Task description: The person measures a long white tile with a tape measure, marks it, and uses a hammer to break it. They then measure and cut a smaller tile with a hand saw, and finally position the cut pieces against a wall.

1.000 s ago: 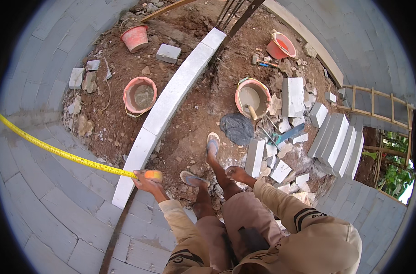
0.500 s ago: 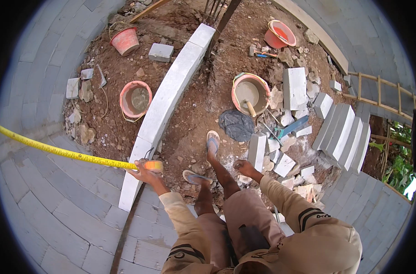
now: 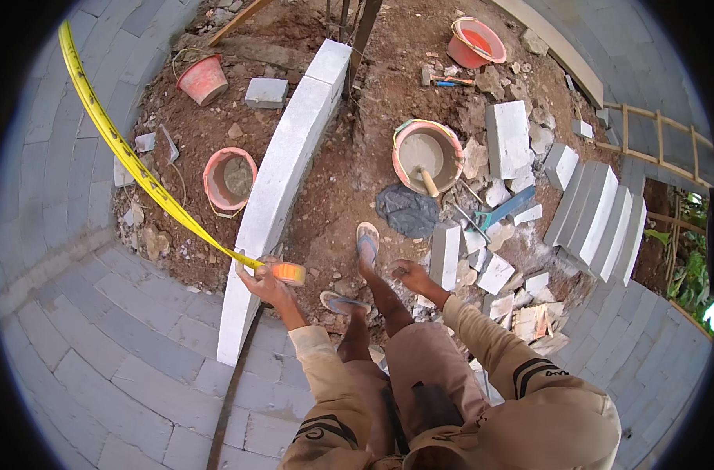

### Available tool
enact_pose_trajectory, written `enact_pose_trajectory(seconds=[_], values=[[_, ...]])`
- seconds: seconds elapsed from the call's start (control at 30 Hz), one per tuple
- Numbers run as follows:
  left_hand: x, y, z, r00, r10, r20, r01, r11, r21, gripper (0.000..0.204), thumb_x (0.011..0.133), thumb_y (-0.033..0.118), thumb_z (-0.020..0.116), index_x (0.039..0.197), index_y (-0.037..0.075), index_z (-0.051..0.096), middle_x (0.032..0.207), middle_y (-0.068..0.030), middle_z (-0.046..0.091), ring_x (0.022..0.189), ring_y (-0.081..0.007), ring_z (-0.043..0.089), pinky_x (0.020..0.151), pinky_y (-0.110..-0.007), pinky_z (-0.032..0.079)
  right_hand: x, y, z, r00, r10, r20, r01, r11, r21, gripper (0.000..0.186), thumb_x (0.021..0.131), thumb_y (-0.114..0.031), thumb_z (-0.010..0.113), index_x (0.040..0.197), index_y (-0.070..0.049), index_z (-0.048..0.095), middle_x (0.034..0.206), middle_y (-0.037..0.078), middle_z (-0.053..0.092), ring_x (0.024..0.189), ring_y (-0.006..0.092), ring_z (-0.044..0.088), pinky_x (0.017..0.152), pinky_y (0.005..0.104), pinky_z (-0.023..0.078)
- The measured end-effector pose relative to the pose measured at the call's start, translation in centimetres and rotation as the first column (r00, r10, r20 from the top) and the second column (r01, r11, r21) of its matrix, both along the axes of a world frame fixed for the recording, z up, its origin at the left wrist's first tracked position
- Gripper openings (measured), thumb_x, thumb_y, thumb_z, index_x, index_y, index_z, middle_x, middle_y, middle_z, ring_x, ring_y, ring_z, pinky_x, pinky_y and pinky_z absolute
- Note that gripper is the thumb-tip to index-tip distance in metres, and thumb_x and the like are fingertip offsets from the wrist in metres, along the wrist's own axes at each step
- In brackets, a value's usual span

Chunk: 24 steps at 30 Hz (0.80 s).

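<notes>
My left hand (image 3: 268, 288) grips an orange-cased tape measure (image 3: 288, 273) beside a low row of pale blocks (image 3: 282, 168). Its long yellow blade (image 3: 126, 153) is pulled out, arching up and away to the far left, past the blocks and over the soil. Nothing shows in my right hand (image 3: 410, 276), which hangs in the air right of my feet with its fingers loosely bent and apart. Closest to that hand is an upright pale block (image 3: 445, 254) among broken pieces.
A mortar bucket with a trowel (image 3: 427, 160) stands ahead, beside a black plastic sheet (image 3: 406, 211). A blue-bladed handsaw (image 3: 507, 207) lies on rubble. Stacked blocks (image 3: 592, 211) are at right. Another mortar bucket (image 3: 216, 176) sits left of the block row. A wooden ladder (image 3: 659, 141) leans far right.
The tape blade has swung upward, from stretching nearly level leftward to a steep arc toward the far left. My left hand has shifted slightly right with the tape measure; my right hand's fingers have loosened.
</notes>
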<state>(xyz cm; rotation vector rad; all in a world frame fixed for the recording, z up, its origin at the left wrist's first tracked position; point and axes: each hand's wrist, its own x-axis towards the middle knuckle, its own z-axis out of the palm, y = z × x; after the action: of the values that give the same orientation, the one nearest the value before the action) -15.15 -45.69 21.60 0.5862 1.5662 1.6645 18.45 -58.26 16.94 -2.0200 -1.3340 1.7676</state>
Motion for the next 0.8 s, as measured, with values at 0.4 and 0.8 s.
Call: enact_pose_trajectory(seconds=[0.4, 0.8], values=[[5.3, 1.2, -1.4, 0.974, -0.152, -0.166, 0.044, 0.851, -0.524, 0.058, 0.099, 0.034, 0.069, 0.138, -0.005, 0.054, 0.133, -0.0181, 0.058, 0.111, -0.0253, 0.057, 0.1, -0.041, 0.045, 3.6, -1.9, -0.9, 0.994, -0.104, 0.021, 0.106, 0.983, -0.151, 0.023, 0.096, -0.021, 0.067, 0.113, -0.005, 0.072, 0.109, 0.013, 0.072, 0.098, 0.0254, 0.069, 0.088, 0.0363, 0.053], [7.3, -4.3, -5.2, 0.959, -0.232, 0.162, 0.28, 0.687, -0.67, 0.037, 0.104, 0.032, 0.055, 0.112, 0.0, 0.072, 0.106, -0.011, 0.069, 0.104, -0.0226, 0.06, 0.1, -0.034, 0.041, 4.4, -3.1, -0.6, 0.988, -0.153, 0.01, 0.151, 0.96, -0.238, 0.021, 0.094, -0.027, 0.066, 0.108, -0.012, 0.073, 0.102, 0.016, 0.074, 0.097, 0.0317, 0.071, 0.088, 0.0411, 0.053]])
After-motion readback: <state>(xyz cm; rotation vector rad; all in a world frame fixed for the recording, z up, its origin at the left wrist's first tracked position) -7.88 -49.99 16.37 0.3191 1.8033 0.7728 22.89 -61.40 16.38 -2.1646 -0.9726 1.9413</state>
